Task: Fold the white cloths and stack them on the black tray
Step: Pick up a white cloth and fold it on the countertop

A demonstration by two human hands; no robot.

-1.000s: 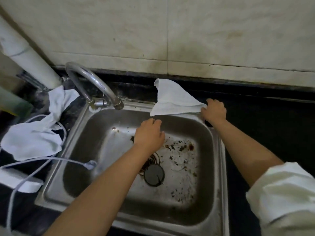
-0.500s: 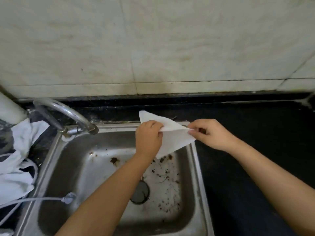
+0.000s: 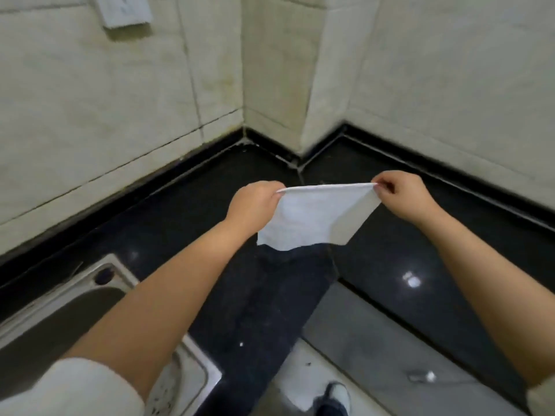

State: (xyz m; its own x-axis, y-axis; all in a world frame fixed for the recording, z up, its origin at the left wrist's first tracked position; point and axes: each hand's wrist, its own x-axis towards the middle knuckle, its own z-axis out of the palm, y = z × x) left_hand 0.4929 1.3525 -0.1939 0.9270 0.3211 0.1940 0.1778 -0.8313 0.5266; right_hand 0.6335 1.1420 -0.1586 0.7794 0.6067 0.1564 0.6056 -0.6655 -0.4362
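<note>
A white cloth (image 3: 312,217) hangs in the air over the black counter corner, stretched between both hands along its top edge. My left hand (image 3: 255,202) pinches the left top corner. My right hand (image 3: 402,196) pinches the right top corner. The cloth looks doubled over, with its lower edge hanging free. No black tray is in view.
The black stone counter (image 3: 180,211) wraps an inner wall corner of pale tiles. The steel sink (image 3: 99,283) shows at lower left. Below, my dark trouser leg (image 3: 270,319) and a shoe (image 3: 333,397) stand on a light floor. A white socket plate (image 3: 123,10) sits high on the wall.
The view has swung right, away from the sink and tap. Both hands lifted the cloth off the sink rim and now hold it stretched over the counter corner.
</note>
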